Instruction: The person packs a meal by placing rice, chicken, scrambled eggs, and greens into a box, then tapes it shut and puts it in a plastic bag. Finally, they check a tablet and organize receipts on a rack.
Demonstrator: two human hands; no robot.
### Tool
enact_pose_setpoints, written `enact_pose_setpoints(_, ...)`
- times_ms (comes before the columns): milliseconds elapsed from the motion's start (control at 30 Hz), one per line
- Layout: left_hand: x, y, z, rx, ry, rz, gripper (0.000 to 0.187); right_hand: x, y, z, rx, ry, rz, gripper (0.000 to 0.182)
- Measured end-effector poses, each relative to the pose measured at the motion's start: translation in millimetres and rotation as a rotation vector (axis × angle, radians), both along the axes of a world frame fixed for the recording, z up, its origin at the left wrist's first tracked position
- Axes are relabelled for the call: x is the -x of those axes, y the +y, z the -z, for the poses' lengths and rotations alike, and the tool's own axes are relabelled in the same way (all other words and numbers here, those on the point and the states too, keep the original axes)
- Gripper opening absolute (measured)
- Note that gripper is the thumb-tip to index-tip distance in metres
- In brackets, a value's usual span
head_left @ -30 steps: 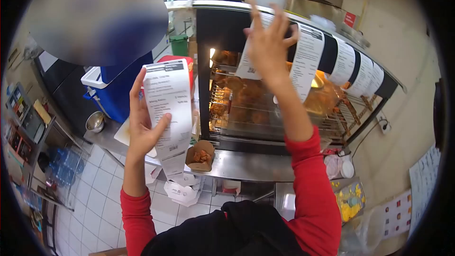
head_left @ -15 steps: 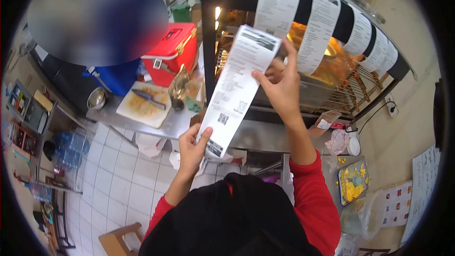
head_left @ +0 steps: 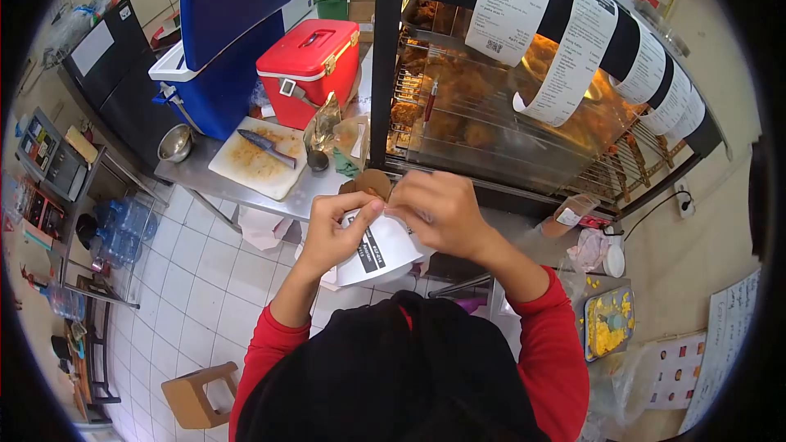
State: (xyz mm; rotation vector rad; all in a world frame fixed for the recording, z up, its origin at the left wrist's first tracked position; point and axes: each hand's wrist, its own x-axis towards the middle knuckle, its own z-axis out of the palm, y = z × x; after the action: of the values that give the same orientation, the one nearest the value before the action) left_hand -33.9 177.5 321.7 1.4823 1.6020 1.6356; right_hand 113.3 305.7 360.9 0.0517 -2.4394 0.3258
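A printed paper receipt (head_left: 388,247) is between my two hands, its lower printed end curling down toward me. My left hand (head_left: 337,231) pinches its upper left edge between thumb and fingers. Close beside it, my right hand (head_left: 442,211) has its fingers closed at the top edge of the same paper, slightly smeared by motion. The rest of the strip is folded or hidden behind the hands. Just beyond my fingers sits a brown round container (head_left: 370,183), partly covered. More long receipts (head_left: 512,4) hang over the front of a lit glass food warmer (head_left: 467,115).
Left on the steel counter (head_left: 190,173) are a cutting board (head_left: 246,176) with a knife (head_left: 266,147), a metal bowl (head_left: 175,143), a red cooler (head_left: 307,69) and an open blue cooler (head_left: 217,98). A tray of yellow food (head_left: 608,323) lies at right, a cardboard box (head_left: 199,395) on the floor.
The receipt was stretched out at full length; now it is bent and lower. My right hand has come down from its top end to beside my left hand. The blurred patch at upper left is gone.
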Motion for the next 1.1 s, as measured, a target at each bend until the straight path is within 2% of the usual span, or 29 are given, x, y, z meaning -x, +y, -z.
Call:
enact_pose_setpoints(100,1.4,3.7,5.2,-0.009,-0.13,0.03,0.02,-3.1,-5.5,8.8,-0.324,0.244,-0.081,0.018)
enact_pose_setpoints(133,2.4,3.8,4.4,-0.013,-0.119,0.012,0.02,1.3,5.4,22.0,-0.197,0.266,-0.116,0.019)
enact_pose_setpoints(200,6.4,2.7,1.2,-0.024,-0.097,-0.025,0.019,-11.9,14.5,9.0,0.251,-0.062,0.039,0.026)
enact_pose_setpoints(267,16.9,-5.5,-3.6,0.057,0.025,-0.061,0.018,-17.0,30.6,15.5,0.622,-0.066,0.035,0.037)
enact_pose_setpoints(300,21.9,-8.9,-6.3,0.092,0.087,-0.073,0.017,-31.7,40.2,-4.7,0.535,-0.426,0.111,0.033)
enact_pose_setpoints(367,39.1,-11.8,-2.7,0.05,0.139,-0.187,0.014,-49.5,38.7,-21.2,0.525,-0.287,0.176,0.031)
enact_pose_setpoints(433,69.7,-11.9,14.8,0.111,0.11,-0.333,0.013,-63.9,44.4,-33.3,0.285,-0.213,0.174,0.028)
enact_pose_setpoints(500,56.6,-5.5,-8.9,0.057,0.116,-0.215,0.024,-67.5,45.7,-45.6,0.028,-0.236,0.122,0.029)
enact_pose_setpoints(533,30.1,5.7,-23.4,-0.127,0.2,-0.143,0.041,-57.9,36.0,-51.0,-0.058,-0.332,0.112,0.026)
enact_pose_setpoints(567,21.5,11.1,-26.4,-0.119,0.333,-0.048,0.038,-46.3,29.7,-49.9,-0.163,-0.407,0.08,0.022)
enact_pose_setpoints(633,14.6,16.1,-26.6,-0.048,0.55,0.195,0.029,-26.6,17.9,-57.0,-0.184,-0.522,0.057,0.022)
enact_pose_setpoints(667,15.6,16.5,-25.5,0.028,0.534,0.175,0.016,-31.2,21.1,-68.3,-0.151,-0.5,0.079,0.023)
enact_pose_setpoints(733,29.1,17.0,-36.2,0.001,0.445,0.129,0.012,-42.9,35.8,-94.8,-0.093,-0.445,0.115,0.026)
enact_pose_setpoints(767,35.7,17.3,-41.0,-0.011,0.401,0.104,0.011,-45.1,47.9,-100.9,-0.035,-0.253,0.092,0.026)
enact_pose_setpoints(833,40.6,25.6,-46.2,-0.153,0.425,-0.01,0.005,-34.5,59.8,-131.0,0.027,-0.096,0.171,0.021)
enact_pose_setpoints(900,46.9,39.4,-60.5,-0.229,0.474,-0.122,0.006,-7.6,77.5,-166.6,0.072,0.058,0.078,0.017)
enact_pose_setpoints(933,55.4,49.6,-63.6,-0.309,0.449,-0.276,0.01,8.6,84.2,-193.9,-0.008,0.141,0.089,0.02)
enact_pose_setpoints(967,63.6,60.2,-66.6,-0.388,0.423,-0.432,0.014,25.7,94.3,-220.9,0.103,-0.034,0.229,0.019)
enact_pose_setpoints(1000,63.1,65.6,-79.5,-0.462,0.318,-0.534,0.018,32.1,95.8,-257.6,0.118,-0.181,0.227,0.035)
enact_pose_setpoints(1067,63.8,63.3,-86.4,-0.588,0.093,-0.695,0.025,77.0,138.2,-276.9,-0.203,-0.094,0.372,0.048)
enact_pose_setpoints(1100,68.6,58.5,-84.0,-0.642,-0.019,-0.746,0.027,106.7,166.1,-259.0,-0.53,0.158,0.518,0.045)
